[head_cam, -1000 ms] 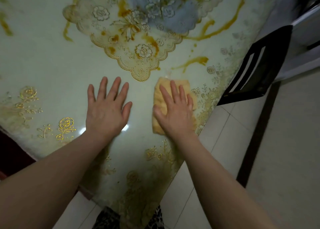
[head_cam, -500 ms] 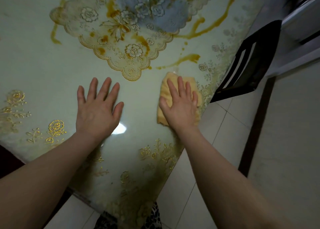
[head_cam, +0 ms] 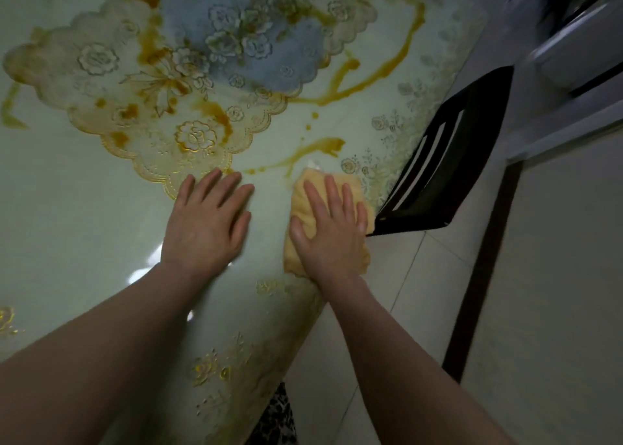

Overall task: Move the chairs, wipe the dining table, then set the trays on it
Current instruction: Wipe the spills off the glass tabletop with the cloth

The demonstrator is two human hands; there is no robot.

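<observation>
The dining table (head_cam: pixel 77 208) has a glossy pale green top with gold flower prints and a lace-like mat in the middle. Amber streaks of a spill (head_cam: pixel 320 149) run across it. A folded yellow cloth (head_cam: pixel 303 205) lies near the table's right edge, just below one streak. My right hand (head_cam: pixel 332 234) presses flat on the cloth, fingers spread. My left hand (head_cam: pixel 209 223) rests flat on the bare tabletop beside it, holding nothing. No tray is in view.
A dark chair (head_cam: pixel 451 161) with a slatted back stands against the table's right edge, close to the cloth. Pale floor tiles (head_cam: pixel 556 293) with a dark strip lie to the right. A patterned garment (head_cam: pixel 276 421) shows below the near table edge.
My right hand has pushed the cloth farther up the table toward the amber streak. My left hand has slid forward beside it, and the view has shifted with them.
</observation>
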